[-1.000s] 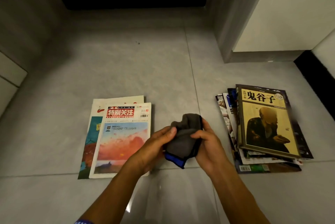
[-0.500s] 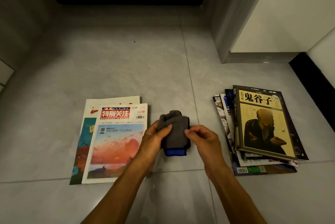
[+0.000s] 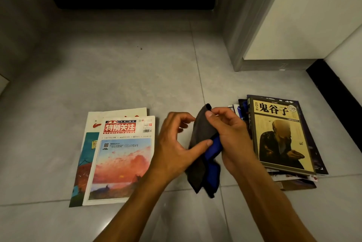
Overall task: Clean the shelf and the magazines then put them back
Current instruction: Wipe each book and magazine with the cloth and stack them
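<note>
At three o'clock I see the magazine stack (image 3: 282, 136); at nine, two magazines (image 3: 119, 159). My right hand (image 3: 231, 139) pinches the cloth (image 3: 201, 151), left hand (image 3: 174, 147) thumb pressing it, fingers loosely curled. A loose fold could slip and drop.

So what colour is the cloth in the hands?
The cloth is dark grey with a bright blue edge, seen in the head view.

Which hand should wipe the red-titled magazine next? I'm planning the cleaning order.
Probably the left hand: it is next to the red-titled magazine, thumb already on the grey cloth. The right hand pinches the cloth's top, nearer the right-side stack.
</note>
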A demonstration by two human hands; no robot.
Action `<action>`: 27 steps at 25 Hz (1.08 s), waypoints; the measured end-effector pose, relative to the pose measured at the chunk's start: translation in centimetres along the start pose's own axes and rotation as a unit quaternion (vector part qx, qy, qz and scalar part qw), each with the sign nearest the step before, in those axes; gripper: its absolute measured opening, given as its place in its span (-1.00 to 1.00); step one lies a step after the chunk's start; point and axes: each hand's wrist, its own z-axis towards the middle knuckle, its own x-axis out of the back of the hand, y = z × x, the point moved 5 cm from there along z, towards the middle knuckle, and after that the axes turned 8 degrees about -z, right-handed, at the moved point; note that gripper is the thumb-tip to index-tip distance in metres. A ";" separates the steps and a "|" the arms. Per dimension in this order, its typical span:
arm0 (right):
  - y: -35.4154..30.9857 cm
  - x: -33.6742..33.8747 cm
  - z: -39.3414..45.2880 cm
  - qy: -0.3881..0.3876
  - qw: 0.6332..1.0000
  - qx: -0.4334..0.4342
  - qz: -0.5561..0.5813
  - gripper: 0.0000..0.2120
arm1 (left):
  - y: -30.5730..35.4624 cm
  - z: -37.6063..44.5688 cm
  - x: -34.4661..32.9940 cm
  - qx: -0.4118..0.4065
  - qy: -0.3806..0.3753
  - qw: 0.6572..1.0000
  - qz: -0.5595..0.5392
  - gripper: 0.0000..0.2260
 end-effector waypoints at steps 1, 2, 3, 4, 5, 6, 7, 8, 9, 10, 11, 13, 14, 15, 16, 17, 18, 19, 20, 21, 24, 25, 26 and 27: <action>0.1 -0.2 -0.2 -0.006 1.000 -0.006 0.015 -0.88 | 0.6 0.0 -0.8 0.003 -0.018 1.000 -0.021 -0.64; 0.2 -0.3 -0.5 -0.025 1.000 -0.006 0.018 -0.86 | 0.8 0.0 -1.2 0.016 -0.028 0.999 -0.038 -0.70; 0.1 -0.4 -0.7 -0.056 0.998 -0.005 0.020 -0.81 | 0.8 0.1 -1.2 0.031 -0.019 0.998 -0.055 -0.77; 0.1 -0.4 -0.9 -0.093 0.995 -0.008 0.023 -0.74 | 0.5 0.3 -0.9 0.047 0.006 0.996 -0.077 -0.82; 0.1 -0.3 -1.1 -0.127 0.992 -0.011 0.016 -0.67 | 0.2 0.4 -0.4 0.065 0.024 0.992 -0.105 -0.86; 0.2 0.0 -1.1 -0.145 0.989 -0.007 -0.006 -0.61 | -0.1 0.4 -0.1 0.079 0.026 0.988 -0.129 -0.88; 0.2 0.4 -1.1 -0.144 0.989 -0.003 -0.032 -0.60 | -0.2 0.3 0.0 0.086 0.014 0.986 -0.139 -0.88; 0.2 0.8 -1.0 -0.131 0.990 -0.002 -0.048 -0.61 | -0.2 0.3 -0.1 0.089 -0.005 0.986 -0.139 -0.87; 0.3 1.0 -1.0 -0.117 0.992 -0.005 -0.047 -0.64 | 0.0 0.2 -0.3 0.092 -0.022 0.986 -0.137 -0.85; 0.3 1.1 -1.0 -0.106 0.994 -0.012 -0.032 -0.67 | 0.1 0.1 -0.5 0.096 -0.029 0.986 -0.135 -0.82; 0.3 1.1 -1.1 -0.096 0.995 -0.022 -0.012 -0.69 | 0.2 0.2 -0.7 0.102 -0.025 0.985 -0.138 -0.82; 0.4 1.2 -1.2 -0.062 0.997 -0.046 0.023 -0.72 | 0.2 0.2 -0.7 0.122 0.005 0.981 -0.150 -0.85; 0.5 1.4 -1.2 -0.035 0.997 -0.061 0.037 -0.74 | 0.3 0.3 -0.5 0.133 0.024 0.978 -0.159 -0.87; 0.7 1.7 -1.1 -0.004 0.995 -0.078 0.058 -0.76 | 0.5 0.3 -0.3 0.142 0.039 0.974 -0.175 -0.88; 0.8 1.9 -1.2 0.023 0.992 -0.095 0.085 -0.78 | 0.7 0.3 -0.2 0.146 0.047 0.969 -0.193 -0.87; 0.8 2.0 -1.3 0.040 0.987 -0.109 0.112 -0.80 | 0.8 0.3 -0.1 0.141 0.043 0.968 -0.205 -0.86; 0.8 1.8 -1.3 0.048 0.983 -0.119 0.131 -0.81 | 1.0 0.3 -0.3 0.130 0.028 0.970 -0.205 -0.85; 0.7 1.5 -1.5 0.044 0.981 -0.125 0.144 -0.81 | 1.1 0.2 -0.6 0.115 0.005 0.974 -0.195 -0.85; 0.6 1.1 -1.6 0.033 0.980 -0.127 0.148 -0.79 | 1.2 0.1 -0.9 0.100 -0.022 0.978 -0.180 -0.87; 0.5 0.7 -1.7 0.024 0.981 -0.125 0.146 -0.77 | 1.1 -0.1 -1.2 0.092 -0.040 0.981 -0.164 -0.87; 0.1 0.0 -1.9 0.005 0.985 -0.112 0.133 -0.78 | 0.9 -0.3 -1.2 0.079 -0.043 0.988 -0.127 -0.79; -0.2 -0.1 -1.9 -0.008 0.987 -0.104 0.122 -0.81 | 1.0 -0.2 -1.0 0.069 -0.038 0.990 -0.114 -0.75; -0.4 0.0 -1.8 -0.022 0.990 -0.091 0.102 -0.84 | 1.1 -0.1 -0.8 0.064 -0.030 0.992 -0.107 -0.73; -0.7 0.0 -1.7 -0.028 0.993 -0.078 0.081 -0.86 | 1.2 0.0 -0.5 0.067 -0.021 0.991 -0.112 -0.73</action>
